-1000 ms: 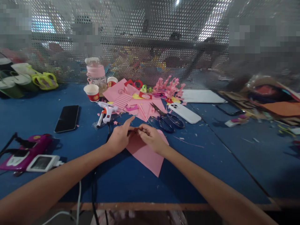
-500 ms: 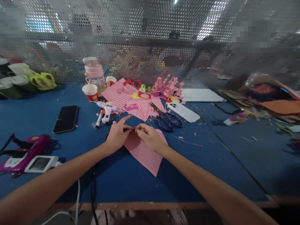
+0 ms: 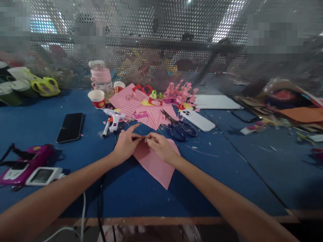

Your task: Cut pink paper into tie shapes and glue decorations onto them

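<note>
Little has shifted since a second ago: both hands stay together, left hand point(image 3: 125, 145) and right hand point(image 3: 160, 146) pinching a small dark piece point(image 3: 142, 137) between their fingertips. Pink paper point(image 3: 154, 163) lies directly beneath the pinch. Beyond it, scissors point(image 3: 180, 127) to the right, glue gun point(image 3: 113, 121) to the left.

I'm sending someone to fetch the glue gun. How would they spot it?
On the blue table, look just beyond the left hand, beside the pile of pink paper. The glue gun is white with an orange trigger, unlike the flat black phone to its left.
</note>
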A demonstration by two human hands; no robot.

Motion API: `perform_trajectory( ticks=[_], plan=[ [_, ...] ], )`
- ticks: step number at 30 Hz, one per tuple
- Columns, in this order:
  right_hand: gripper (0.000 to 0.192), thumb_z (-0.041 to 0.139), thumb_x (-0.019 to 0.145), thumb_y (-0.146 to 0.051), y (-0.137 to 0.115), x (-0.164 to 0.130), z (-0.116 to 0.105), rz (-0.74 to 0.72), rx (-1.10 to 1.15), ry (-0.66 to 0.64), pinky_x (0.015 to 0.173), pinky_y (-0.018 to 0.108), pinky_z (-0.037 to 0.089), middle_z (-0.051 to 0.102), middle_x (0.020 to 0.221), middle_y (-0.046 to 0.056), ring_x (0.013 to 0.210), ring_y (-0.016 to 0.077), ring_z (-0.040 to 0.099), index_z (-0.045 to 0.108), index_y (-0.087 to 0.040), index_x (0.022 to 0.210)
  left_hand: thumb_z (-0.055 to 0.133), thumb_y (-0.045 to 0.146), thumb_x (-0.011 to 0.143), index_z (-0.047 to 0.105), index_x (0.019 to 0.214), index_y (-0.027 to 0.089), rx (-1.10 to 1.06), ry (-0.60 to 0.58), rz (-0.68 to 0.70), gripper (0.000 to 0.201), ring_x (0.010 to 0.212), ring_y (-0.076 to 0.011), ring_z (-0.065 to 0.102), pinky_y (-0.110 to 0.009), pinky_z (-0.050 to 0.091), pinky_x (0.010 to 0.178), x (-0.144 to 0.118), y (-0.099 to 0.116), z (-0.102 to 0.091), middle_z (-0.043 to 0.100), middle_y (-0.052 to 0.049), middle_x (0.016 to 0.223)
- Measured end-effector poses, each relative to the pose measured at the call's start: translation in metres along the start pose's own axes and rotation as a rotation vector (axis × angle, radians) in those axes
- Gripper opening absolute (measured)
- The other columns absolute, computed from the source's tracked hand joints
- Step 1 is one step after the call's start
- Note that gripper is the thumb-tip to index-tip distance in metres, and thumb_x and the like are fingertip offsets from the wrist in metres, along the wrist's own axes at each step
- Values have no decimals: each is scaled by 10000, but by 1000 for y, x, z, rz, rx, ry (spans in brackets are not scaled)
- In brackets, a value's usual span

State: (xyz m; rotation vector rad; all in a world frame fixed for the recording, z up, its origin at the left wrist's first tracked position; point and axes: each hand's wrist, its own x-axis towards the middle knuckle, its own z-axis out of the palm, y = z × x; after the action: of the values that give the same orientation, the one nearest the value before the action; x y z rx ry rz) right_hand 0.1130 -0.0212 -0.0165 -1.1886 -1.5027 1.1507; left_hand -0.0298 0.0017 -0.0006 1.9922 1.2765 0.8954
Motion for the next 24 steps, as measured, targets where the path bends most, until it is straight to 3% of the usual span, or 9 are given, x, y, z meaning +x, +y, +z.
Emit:
perform_trajectory(
  ticks=[4, 8, 13, 18, 24],
  plan=[
    [97, 415, 647, -282, 0, 0, -1, -2, 3, 4, 442, 225, 207, 308, 496, -76, 451, 69, 265, 407, -200, 596, 559, 136, 709, 545, 1108, 155, 39, -17, -18, 400, 850, -203, 648, -385, 417, 921, 0, 2, -2, 705, -41, 809],
    [119, 417, 683, -311, -2, -1, -3, -14, 17, -14, 441, 222, 222, 315, 514, -77, 449, 68, 270, 424, -200, 641, 555, 204, 695, 422, 1237, 125, -35, -106, 42, 563, 872, -208, 641, -349, 462, 840, -1, 6, -12, 693, -76, 921],
    [132, 406, 713, -319, -3, -2, -5, -53, -30, -38, 450, 220, 247, 332, 527, -73, 456, 71, 296, 426, -200, 658, 538, 251, 688, 405, 1252, 110, -38, -202, 93, 597, 863, -210, 641, -328, 465, 808, 1, 7, -22, 691, -92, 924],
    [127, 402, 718, -303, -3, -2, -5, -77, -66, -47, 459, 221, 243, 356, 524, -67, 467, 74, 303, 435, -194, 660, 558, 258, 679, 417, 1251, 95, -9, -178, 88, 611, 836, -197, 647, -322, 447, 850, 3, 5, -21, 703, -79, 870],
    [100, 410, 692, -268, -1, -1, -3, -100, -69, -36, 471, 223, 259, 398, 541, -57, 490, 78, 337, 453, -186, 656, 553, 223, 670, 436, 1241, 100, -22, -163, 57, 595, 771, -182, 654, -296, 476, 785, 3, 4, -19, 709, -63, 826]
  ],
)
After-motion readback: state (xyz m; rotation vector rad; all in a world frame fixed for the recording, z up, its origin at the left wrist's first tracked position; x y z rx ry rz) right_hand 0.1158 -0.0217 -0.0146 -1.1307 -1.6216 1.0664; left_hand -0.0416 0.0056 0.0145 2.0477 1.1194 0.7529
